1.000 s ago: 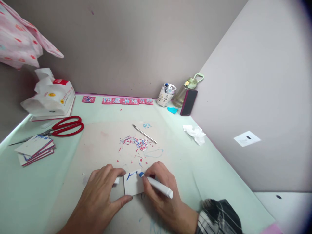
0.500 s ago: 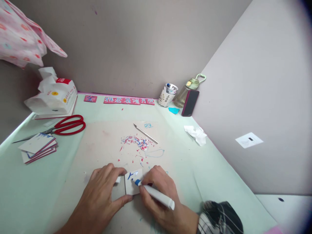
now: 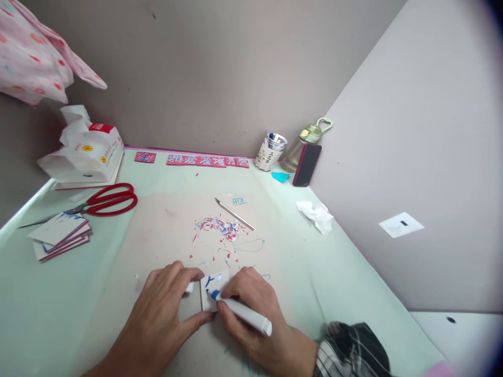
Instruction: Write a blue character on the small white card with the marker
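1. Head view, bottom centre of the frame: the left hand [image 3: 163,314] lies flat with fingers spread, fingertips and thumb bracketing the left edge of a small white card [image 3: 212,293]. It looks like a pinning grip, there to stop the card sliding under the pen.
2. Just right of it, the right hand [image 3: 251,314] is curled tightly round a white marker [image 3: 241,312]. The blue tip is down on the card and the barrel slants away toward the lower right, a plain writing hold. Blue strokes already show on the card's upper part.
3. The card sits on a beige mat [image 3: 165,230] that covers the middle of the pale green table [image 3: 58,303], probably to protect its surface.
4. Centre of the frame, above the hands: a scatter of red and blue paper scraps [image 3: 218,229], with a thin craft knife [image 3: 234,214] lying just beside them.
5. Left side: red-handled scissors [image 3: 98,201], and below them a stack of cards [image 3: 61,238] with coloured edges, well apart from the hands.
6. Lower right: a striped sleeve [image 3: 353,351] on the right arm.
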Demonstrator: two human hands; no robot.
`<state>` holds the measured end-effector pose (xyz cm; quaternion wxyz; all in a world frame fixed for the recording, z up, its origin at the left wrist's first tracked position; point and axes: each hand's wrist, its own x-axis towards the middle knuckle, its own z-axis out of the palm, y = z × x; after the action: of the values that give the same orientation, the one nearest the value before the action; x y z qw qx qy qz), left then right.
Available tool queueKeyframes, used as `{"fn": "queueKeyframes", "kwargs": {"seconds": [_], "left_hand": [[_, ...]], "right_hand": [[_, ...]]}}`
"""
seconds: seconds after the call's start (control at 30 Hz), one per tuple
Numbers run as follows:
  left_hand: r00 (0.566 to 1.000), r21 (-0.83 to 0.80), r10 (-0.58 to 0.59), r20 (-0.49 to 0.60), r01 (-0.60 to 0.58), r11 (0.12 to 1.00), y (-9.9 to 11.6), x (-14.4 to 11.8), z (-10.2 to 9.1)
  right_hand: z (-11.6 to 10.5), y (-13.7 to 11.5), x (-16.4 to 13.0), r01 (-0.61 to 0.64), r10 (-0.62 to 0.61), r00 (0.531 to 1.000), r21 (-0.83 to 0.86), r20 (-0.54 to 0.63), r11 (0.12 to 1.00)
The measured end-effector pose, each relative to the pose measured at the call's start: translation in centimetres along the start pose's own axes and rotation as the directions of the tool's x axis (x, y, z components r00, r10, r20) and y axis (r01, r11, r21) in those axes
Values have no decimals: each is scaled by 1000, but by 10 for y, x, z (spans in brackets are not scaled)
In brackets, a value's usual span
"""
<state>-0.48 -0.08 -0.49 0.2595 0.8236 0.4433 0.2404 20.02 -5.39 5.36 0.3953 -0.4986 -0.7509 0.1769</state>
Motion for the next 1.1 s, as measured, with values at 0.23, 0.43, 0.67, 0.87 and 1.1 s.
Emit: {"fn": "queueKeyframes", "kwargs": {"seconds": [0.23,0.43,0.67,0.87,1.1], "left_hand": [[1000,-11,8,-2,-8,1000,-1,0,-2],[1000,-3,-2,-9,2,1000,1,0,-1],[1000,4,4,-25,-3,1000,3,2,-2],[1000,-1,-17,-21,17,1000,4,3,-3],[1000,31,-6,-1,6,1000,5,1,-4]], "right_hand": [[-4,-3,1,22,-21,999,-4,43,1000],[-1,-1,-1,-24,24,1000,-2,-11,1000],[1,0,-1,-13,13,1000,-25,-5,1000],[1,2,-3,-39,36,998,-67,-43,997],[1,4,-1,-46,38,996,-96,-82,994]]}}
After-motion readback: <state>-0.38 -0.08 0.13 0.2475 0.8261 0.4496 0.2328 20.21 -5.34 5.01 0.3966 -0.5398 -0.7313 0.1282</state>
